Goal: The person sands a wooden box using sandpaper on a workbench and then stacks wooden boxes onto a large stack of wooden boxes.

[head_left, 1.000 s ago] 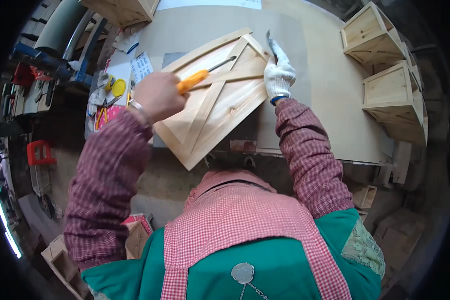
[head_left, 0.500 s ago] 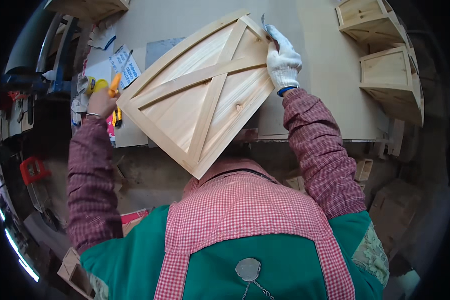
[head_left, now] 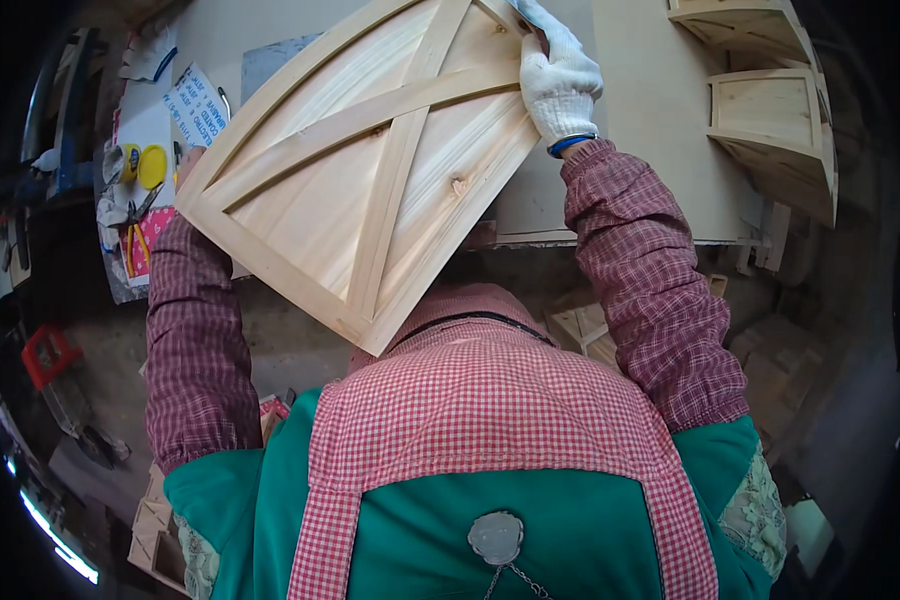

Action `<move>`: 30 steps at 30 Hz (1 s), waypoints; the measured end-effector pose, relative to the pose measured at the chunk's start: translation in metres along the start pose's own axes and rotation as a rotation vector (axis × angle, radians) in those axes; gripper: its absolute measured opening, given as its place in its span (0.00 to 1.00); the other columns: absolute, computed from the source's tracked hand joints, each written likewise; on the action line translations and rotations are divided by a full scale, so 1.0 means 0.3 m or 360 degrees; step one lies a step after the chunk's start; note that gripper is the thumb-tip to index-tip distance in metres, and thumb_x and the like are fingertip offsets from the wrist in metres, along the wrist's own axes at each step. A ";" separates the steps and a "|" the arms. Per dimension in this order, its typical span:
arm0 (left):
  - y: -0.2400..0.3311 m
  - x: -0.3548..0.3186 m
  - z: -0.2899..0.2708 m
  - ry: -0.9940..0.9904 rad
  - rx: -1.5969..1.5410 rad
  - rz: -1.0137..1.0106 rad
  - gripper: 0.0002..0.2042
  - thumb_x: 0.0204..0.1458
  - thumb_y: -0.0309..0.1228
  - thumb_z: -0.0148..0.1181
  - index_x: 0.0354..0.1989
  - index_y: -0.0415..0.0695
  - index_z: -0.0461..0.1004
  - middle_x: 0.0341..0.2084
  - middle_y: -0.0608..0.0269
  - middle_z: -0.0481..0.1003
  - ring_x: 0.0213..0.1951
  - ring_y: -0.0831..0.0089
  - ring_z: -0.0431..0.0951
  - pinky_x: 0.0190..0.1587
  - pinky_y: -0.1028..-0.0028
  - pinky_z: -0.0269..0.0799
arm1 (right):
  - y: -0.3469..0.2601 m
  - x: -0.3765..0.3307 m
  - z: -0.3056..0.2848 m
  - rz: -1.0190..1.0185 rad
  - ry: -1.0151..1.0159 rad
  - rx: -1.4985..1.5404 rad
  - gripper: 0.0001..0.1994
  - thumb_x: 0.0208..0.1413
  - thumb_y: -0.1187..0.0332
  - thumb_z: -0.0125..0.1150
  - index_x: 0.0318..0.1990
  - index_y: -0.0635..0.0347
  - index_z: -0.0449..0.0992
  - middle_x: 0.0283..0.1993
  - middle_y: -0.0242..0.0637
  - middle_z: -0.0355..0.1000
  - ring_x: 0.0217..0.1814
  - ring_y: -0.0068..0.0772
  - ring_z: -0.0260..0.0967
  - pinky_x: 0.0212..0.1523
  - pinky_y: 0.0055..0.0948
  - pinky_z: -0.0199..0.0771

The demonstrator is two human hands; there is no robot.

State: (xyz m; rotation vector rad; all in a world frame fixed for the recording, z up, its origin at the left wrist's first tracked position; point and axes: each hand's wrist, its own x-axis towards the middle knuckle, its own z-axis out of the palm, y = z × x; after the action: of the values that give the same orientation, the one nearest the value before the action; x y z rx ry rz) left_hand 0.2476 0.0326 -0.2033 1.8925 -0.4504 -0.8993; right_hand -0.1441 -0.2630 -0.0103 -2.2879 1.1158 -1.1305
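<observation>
A pale wooden panel (head_left: 310, 215) with a raised frame, crossed braces and one curved edge is tilted over the table in front of me. My right hand (head_left: 562, 85), in a white knitted glove, grips its right edge near the top corner. A small bluish-grey scrap shows by those fingers, cut off by the picture's upper edge. At the panel's left corner, only a sliver of my bare left hand (head_left: 192, 160) shows. The panel hides its fingers, so I cannot tell what they hold.
Left on the table lie a yellow lid (head_left: 152, 167), yellow-handled pliers (head_left: 138, 240) and a printed sheet (head_left: 198, 105). Wooden boxes (head_left: 765, 105) stand along the right side. A red-topped object (head_left: 50, 355) is on the floor at left.
The panel has shifted left and slightly up in view. My left hand, which held an orange-handled tool, has gone mostly behind the panel's left corner. My right hand keeps its grip.
</observation>
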 end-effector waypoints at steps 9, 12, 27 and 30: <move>0.404 -0.483 0.136 0.0369 -0.0812 -0.0326 0.22 0.61 0.47 0.47 0.47 0.38 0.72 0.34 0.63 0.76 0.37 0.70 0.77 0.39 0.71 0.74 | 0.050 0.041 -0.026 0.0027 0.0017 0.0166 0.13 0.55 0.71 0.54 0.47 0.59 0.76 0.42 0.42 0.76 0.43 0.40 0.75 0.47 0.31 0.72; 0.412 -0.595 0.110 0.0425 -0.0975 -0.0450 0.26 0.60 0.50 0.46 0.54 0.38 0.67 0.40 0.58 0.75 0.40 0.67 0.77 0.46 0.68 0.73 | 0.052 0.127 -0.038 0.0226 -0.0168 0.0455 0.14 0.55 0.69 0.52 0.47 0.57 0.77 0.45 0.39 0.76 0.45 0.33 0.74 0.49 0.27 0.71; 0.775 -0.817 0.391 0.0746 -0.1407 0.0399 0.28 0.63 0.51 0.36 0.57 0.38 0.64 0.52 0.58 0.70 0.54 0.66 0.70 0.58 0.66 0.63 | 0.142 0.224 -0.086 0.1596 -0.0710 0.2121 0.15 0.54 0.78 0.50 0.50 0.67 0.70 0.50 0.39 0.72 0.51 0.38 0.70 0.55 0.33 0.69; 0.733 -0.888 0.419 0.0804 -0.1436 0.0402 0.25 0.62 0.46 0.40 0.57 0.38 0.63 0.53 0.58 0.70 0.55 0.66 0.68 0.60 0.66 0.59 | 0.150 0.166 -0.125 0.1569 -0.0686 0.2328 0.17 0.54 0.79 0.48 0.52 0.67 0.68 0.52 0.41 0.71 0.54 0.40 0.68 0.59 0.36 0.67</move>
State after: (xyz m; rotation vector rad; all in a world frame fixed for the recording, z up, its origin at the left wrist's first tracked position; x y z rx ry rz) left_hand -0.0077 0.0223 0.0609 1.1199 0.0456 -0.3230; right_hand -0.1773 -0.3288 0.0109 -0.6094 0.6317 -0.5633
